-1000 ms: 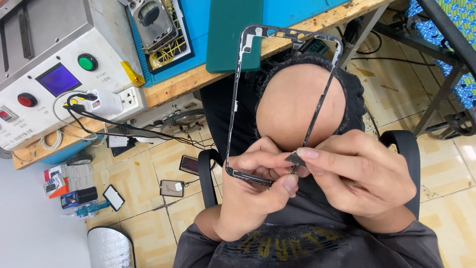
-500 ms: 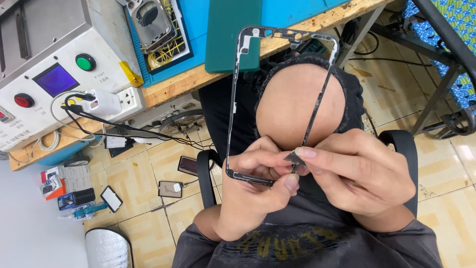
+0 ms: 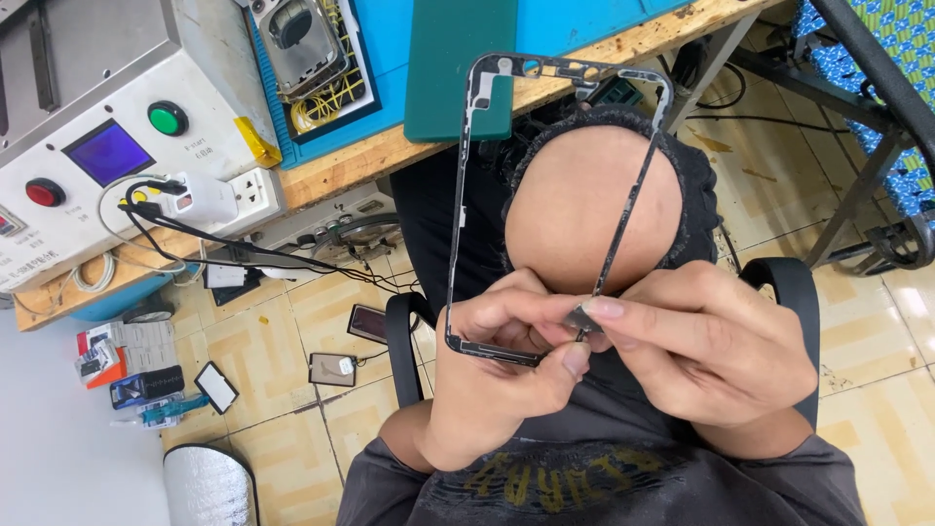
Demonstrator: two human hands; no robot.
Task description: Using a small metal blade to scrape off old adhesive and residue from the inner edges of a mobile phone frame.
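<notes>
Left hand point(image 3: 502, 380) gripped the phone frame point(image 3: 458, 214) at its near end, long axis pointing away; right hand point(image 3: 711, 356) pinched a small blade point(image 3: 582, 318) against its right rail.

Both hands meet in front of the body, touching. The left hand point(image 3: 502, 375) curls, its thumb stretched right and fingertips pinched. The right hand point(image 3: 706, 346) closes over from the right, forefinger and thumb pressed together.

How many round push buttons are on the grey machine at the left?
2: a green button near the machine's middle, and a red button lower left beside the blue screen. Others may lie outside the picture.
</notes>
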